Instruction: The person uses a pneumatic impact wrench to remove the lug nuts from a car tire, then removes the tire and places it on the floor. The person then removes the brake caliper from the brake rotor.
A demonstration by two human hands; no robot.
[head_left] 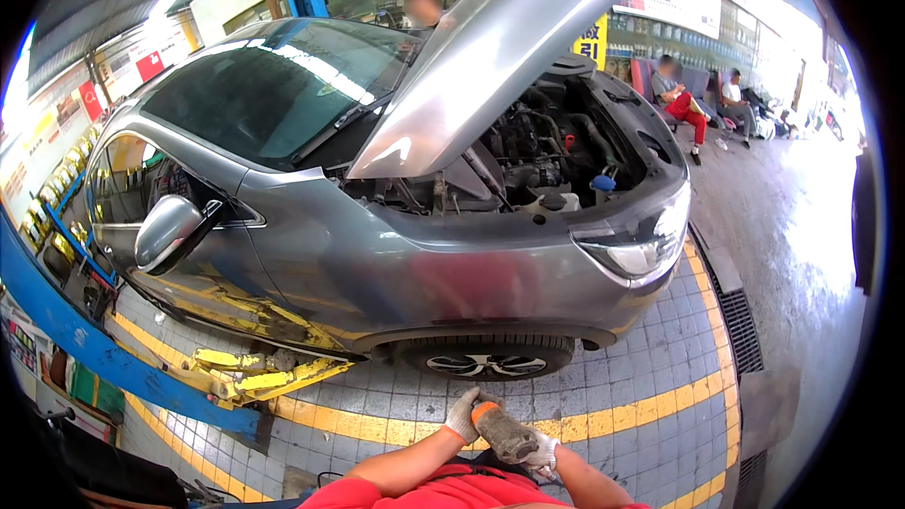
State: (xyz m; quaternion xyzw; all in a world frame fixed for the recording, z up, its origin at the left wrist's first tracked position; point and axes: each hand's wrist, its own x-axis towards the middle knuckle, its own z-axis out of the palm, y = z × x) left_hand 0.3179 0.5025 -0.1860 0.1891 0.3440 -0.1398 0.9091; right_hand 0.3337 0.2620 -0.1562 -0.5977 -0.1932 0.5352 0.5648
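Low in the view, both my hands, in pale work gloves, hold a worn grey power tool (504, 435) with an orange band at its upper end. My left hand (463, 415) is closed at that upper end, and my right hand (539, 451) grips the lower end, partly hidden by the tool. Just beyond them is the front wheel (485, 363) of a grey car (452, 278). The car's hood (500, 47) is raised over an exposed engine bay (542, 155), where a blue cap shows.
A blue lift column (123, 358) with yellow arms (302, 379) stands at left. A person (422, 9) is behind the car; two others (681, 108) (733, 104) sit at the back right. A floor grate (740, 330) runs along the right, beside yellow lines.
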